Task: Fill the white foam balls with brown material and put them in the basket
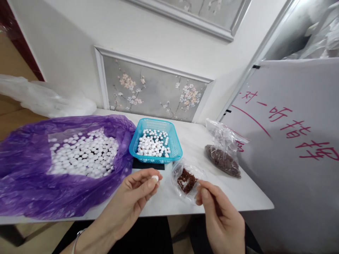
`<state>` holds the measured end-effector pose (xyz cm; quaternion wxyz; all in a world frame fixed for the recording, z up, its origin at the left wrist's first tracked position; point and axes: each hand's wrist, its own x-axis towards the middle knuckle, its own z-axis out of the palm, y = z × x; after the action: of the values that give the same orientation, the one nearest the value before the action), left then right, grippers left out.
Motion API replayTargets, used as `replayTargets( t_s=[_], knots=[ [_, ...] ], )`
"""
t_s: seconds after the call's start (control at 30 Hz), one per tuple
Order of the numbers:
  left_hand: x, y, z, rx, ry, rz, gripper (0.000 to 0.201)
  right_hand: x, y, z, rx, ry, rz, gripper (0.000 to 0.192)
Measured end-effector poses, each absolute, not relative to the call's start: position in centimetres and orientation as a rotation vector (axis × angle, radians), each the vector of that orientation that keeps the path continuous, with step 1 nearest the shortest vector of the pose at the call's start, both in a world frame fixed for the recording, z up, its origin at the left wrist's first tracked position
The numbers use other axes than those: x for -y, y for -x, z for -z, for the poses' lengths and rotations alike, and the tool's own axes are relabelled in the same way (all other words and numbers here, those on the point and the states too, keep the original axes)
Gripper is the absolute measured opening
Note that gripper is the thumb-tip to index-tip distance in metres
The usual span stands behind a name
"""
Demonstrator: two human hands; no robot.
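Fingertips of the left hand (137, 195) pinch 1 white bead (155, 178) above the worktop (246, 192) edge. The right hand (221, 217) has thumb and forefinger closed on the rim of a small clear bag (186, 180) of reddish-brown bits, possibly beads. Behind sits a blue basket (155, 145) of white beads; left, a purple bag (31, 176) holds more; right, another clear bag (224, 151).

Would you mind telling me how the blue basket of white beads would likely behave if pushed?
The blue basket looks like thin plastic, so probably light and easy to slide. Its white beads appear round and loose, so they would likely roll about.
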<state>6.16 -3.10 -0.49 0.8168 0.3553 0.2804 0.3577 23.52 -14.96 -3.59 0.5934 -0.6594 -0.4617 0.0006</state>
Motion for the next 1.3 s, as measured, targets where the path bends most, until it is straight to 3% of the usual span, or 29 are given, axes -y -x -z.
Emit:
replayTargets(
  t_s=[0.1, 0.23, 0.47, 0.87, 1.03, 1.3],
  knots=[
    [2.1, -6.3, 0.5, -0.654, -0.864, -0.859, 0.016, 14.3, -25.3, 3.7, 1.221, 1.87, 0.143, 0.025],
    [-0.7, -7.5, 0.5, -0.805, -1.396, -1.143, 0.019, 11.7, -25.4, 3.8, 1.587, 2.165, 0.09, 0.034],
    [-6.3, -9.5, -0.1, -1.05, -1.946, -1.303, 0.032, 9.3, -24.5, 5.2, 1.781, 2.257, 0.067, 0.027],
    [-9.3, 2.8, -1.6, -1.375, -2.36, -0.738, 0.032, 8.9, -23.9, 7.3, 1.726, 1.978, 0.293, 0.028],
    [-9.4, 3.7, 0.8, -1.359, -2.452, -0.502, 0.034, 9.7, -24.4, 7.4, 1.701, 1.986, 0.272, 0.027],
    [-8.1, 3.2, 1.0, -1.389, -2.516, -0.454, 0.026, 11.2, -25.0, 5.3, 1.601, 1.807, 0.193, 0.016]
  ],
)
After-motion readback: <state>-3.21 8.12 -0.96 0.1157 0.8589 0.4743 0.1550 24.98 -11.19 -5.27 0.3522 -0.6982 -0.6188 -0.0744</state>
